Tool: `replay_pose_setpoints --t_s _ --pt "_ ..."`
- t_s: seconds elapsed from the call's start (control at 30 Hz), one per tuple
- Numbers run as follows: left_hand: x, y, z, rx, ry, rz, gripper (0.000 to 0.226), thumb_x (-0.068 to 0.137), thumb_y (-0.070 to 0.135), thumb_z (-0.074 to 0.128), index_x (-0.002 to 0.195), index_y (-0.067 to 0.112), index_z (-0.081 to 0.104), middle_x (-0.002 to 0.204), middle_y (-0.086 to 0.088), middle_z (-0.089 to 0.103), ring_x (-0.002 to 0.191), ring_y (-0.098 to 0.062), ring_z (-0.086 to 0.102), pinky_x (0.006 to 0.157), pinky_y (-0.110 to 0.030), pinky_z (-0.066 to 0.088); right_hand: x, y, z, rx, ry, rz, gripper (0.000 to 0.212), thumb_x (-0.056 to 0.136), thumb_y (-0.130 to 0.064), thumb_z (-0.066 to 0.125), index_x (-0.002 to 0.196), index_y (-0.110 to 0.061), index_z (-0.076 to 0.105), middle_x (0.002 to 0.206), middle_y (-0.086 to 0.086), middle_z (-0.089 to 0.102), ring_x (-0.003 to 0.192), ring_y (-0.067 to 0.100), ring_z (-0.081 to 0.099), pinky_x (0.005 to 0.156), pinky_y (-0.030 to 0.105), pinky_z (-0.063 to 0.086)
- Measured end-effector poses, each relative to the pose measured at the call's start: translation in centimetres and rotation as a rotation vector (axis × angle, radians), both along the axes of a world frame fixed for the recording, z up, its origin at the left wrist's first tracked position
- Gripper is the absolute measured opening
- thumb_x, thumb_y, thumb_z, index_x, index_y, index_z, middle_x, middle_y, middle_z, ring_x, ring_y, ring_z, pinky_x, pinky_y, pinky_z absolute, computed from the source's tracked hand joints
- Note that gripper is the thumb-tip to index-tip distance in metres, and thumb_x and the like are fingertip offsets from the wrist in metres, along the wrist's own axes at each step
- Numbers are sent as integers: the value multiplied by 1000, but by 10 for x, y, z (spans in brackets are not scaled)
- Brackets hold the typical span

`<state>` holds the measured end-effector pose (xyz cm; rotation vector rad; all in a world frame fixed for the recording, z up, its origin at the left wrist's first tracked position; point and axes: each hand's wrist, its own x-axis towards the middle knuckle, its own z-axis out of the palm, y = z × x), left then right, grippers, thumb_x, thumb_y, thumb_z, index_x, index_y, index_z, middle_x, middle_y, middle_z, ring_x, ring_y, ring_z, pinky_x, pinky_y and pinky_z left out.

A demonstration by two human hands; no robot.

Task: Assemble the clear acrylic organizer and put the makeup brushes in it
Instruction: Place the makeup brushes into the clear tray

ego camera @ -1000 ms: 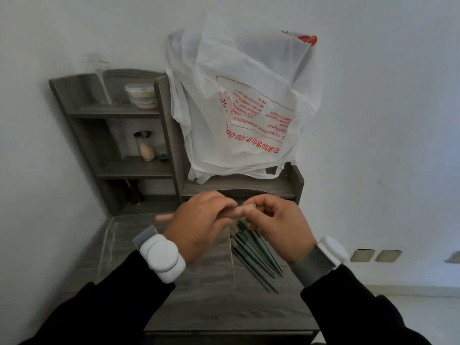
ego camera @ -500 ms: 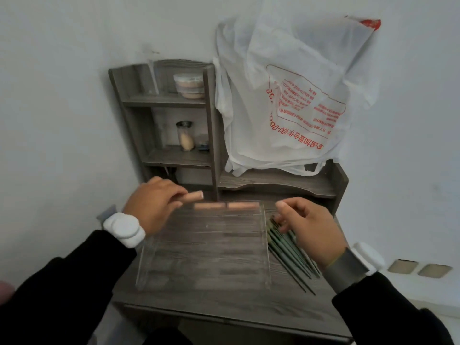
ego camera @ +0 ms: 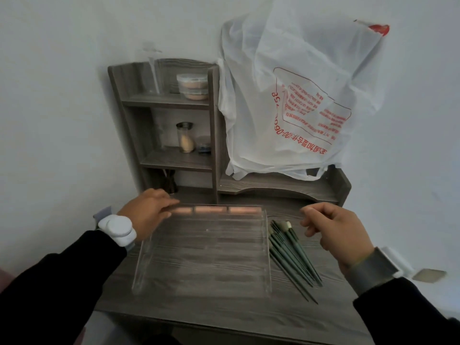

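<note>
Here the organizer (ego camera: 204,250) lies between left hand (ego camera: 146,212) and right hand (ego camera: 338,232).

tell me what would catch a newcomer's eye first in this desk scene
The big white plastic bag with red print, draped over the right side of the grey shelf unit, grabs the eye first. Below it, a clear acrylic organizer sits on the desk with the left hand touching its far left corner. Green makeup brushes lie bundled on its right, the right hand hovering empty beside them.
</note>
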<state>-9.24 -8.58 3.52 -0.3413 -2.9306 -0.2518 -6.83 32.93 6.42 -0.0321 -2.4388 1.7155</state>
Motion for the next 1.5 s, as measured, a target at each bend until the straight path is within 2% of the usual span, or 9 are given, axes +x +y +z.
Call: replay_pose_setpoints --t_s 0.23,0.43,0.77,0.93,1.03,1.13,1.27,1.37,1.5 --pt "-1 -2 -15 87 151 39 30 79 8 79 108 17 76 102 -5 67 93 -30 65 79 -36 49 -28 33 -11 303 -46 -195 8 79 -25 71 71 -23 72 64 -5 72 59 14 67 63 29 56" --pt "4 10 -6 153 157 167 27 80 13 78 107 17 75 101 -8 66 93 -33 65 82 -40 50 -37 25 -42 937 -376 115 36 82 -50 63 91 -17 76 94 2 75 90 21 70 75 26 53" --pt "48 110 27 417 178 84 18 89 27 66 104 36 70 89 17 63 78 -3 60 71 -31 52 -48 20 -61 886 -501 82 50 74 -61 64 92 -15 75 83 -2 65 73 17 59 66 22 44" --pt "53 169 23 532 54 27 16 90 30 63 101 36 73 88 22 68 81 3 62 74 -26 54 -44 19 -54 1018 -395 106 32 84 -33 58 88 -7 77 88 7 75 81 25 70 67 24 52" --pt "50 195 22 582 -35 22 16 91 30 61 100 35 73 90 24 68 83 7 62 75 -19 52 -40 21 -53 905 -393 66 34 82 -43 59 79 -14 76 75 0 72 73 19 68 58 22 48" --pt "45 215 18 741 -160 40 17 90 35 61 101 32 74 89 21 71 84 5 64 78 -23 55 -32 19 -47 505 -252 -63 25 77 -46 72 67 -23 74 56 -4 67 55 10 62 58 27 51" --pt "46 251 22 1390 -553 53 25 95 37 59 109 20 72 95 3 75 91 -14 70 87 -38 57 -6 -10 -8 124 -63 120 16 81 -31 78 69 -21 77 56 -4 67 51 2 55 54 22 45" --pt "49 267 32 1810 -685 118 28 98 31 54 112 12 70 89 -7 71 78 -20 64 75 -40 54 7 -26 13 93 6 291 12 86 -21 73 75 -21 79 64 -3 73 58 0 62 57 19 51" --pt "51 256 25 1814 -672 184 31 100 35 50 104 12 70 99 -14 73 84 -29 68 84 -48 54 9 -21 11 124 -70 401 13 83 -29 78 80 -16 79 73 2 76 58 7 63 60 23 52"
